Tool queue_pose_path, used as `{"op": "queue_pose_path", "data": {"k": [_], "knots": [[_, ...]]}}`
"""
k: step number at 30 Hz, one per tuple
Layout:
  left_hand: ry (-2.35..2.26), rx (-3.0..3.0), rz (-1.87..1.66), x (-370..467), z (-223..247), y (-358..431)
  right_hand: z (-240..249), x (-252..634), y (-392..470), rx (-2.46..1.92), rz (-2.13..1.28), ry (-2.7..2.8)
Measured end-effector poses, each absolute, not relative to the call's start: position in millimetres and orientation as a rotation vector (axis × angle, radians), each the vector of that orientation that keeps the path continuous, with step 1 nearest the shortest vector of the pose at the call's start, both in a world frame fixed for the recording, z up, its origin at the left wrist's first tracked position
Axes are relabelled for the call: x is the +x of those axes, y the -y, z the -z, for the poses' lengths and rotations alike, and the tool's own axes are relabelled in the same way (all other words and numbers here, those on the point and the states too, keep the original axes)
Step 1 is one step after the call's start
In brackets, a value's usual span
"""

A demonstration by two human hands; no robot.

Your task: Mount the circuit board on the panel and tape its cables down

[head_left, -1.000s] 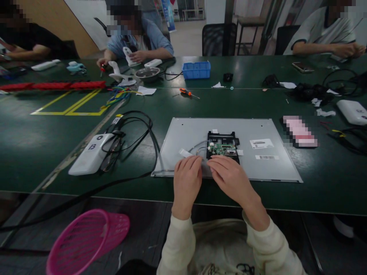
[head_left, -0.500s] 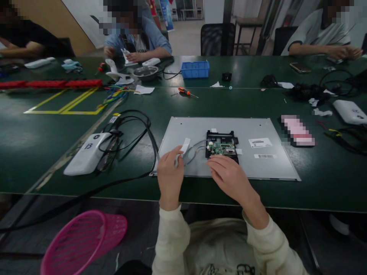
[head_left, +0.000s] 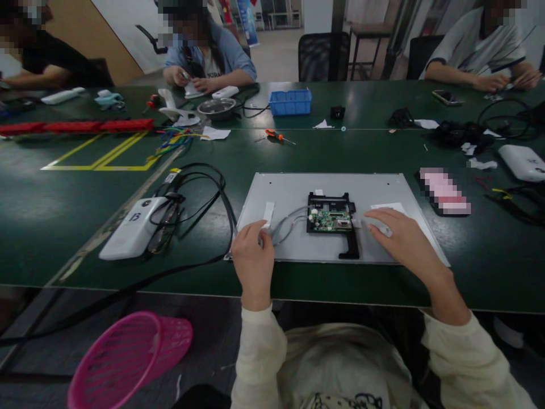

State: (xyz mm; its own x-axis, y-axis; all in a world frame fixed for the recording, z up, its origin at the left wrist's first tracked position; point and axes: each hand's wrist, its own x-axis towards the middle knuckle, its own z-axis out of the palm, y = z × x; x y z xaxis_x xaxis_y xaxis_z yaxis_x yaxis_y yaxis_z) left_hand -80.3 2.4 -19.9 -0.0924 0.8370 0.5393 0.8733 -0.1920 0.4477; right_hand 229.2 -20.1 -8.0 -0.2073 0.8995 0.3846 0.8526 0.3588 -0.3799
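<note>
A flat grey metal panel [head_left: 293, 184] lies on the green table, with a black bracket [head_left: 351, 244] and a green circuit board [head_left: 330, 220] at its middle. Grey cables [head_left: 289, 218] loop from the board towards the left. My left hand [head_left: 254, 250] is over the panel's left part, thumb and finger closed on a white tape strip [head_left: 269, 213] at the cable end. My right hand [head_left: 402, 241] hovers over the panel's right part, fingers stretched out with a gap between them, near a small tape piece [head_left: 356, 224] beside the board. It partly covers a white label [head_left: 385, 206].
Left of the panel are a white power strip [head_left: 131, 227] and black cords [head_left: 219, 182]. A phone [head_left: 445, 193] lies to the right. Further back are a screwdriver [head_left: 276, 136], a blue bin [head_left: 290, 103] and a metal bowl [head_left: 217, 108]. A pink basket [head_left: 157, 341] stands below. Several people sit opposite.
My right hand has moved right, from the bracket's lower edge to the panel's right part, uncovering the bracket's lower arm. My left hand stays at the tape strip, which now stands more upright.
</note>
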Motion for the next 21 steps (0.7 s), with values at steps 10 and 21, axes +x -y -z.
{"op": "queue_pose_path", "data": {"k": [10, 21], "knots": [[1.711, -2.425, 1.234, -29.6, 9.8, 16.7, 9.3, 226.0, -0.7, -1.426, 0.046, 2.422], [1.482, -2.754, 0.626, 13.0, 14.2, 18.7, 20.7, 253.4, -5.2, -1.622, 0.210, 2.350]]}}
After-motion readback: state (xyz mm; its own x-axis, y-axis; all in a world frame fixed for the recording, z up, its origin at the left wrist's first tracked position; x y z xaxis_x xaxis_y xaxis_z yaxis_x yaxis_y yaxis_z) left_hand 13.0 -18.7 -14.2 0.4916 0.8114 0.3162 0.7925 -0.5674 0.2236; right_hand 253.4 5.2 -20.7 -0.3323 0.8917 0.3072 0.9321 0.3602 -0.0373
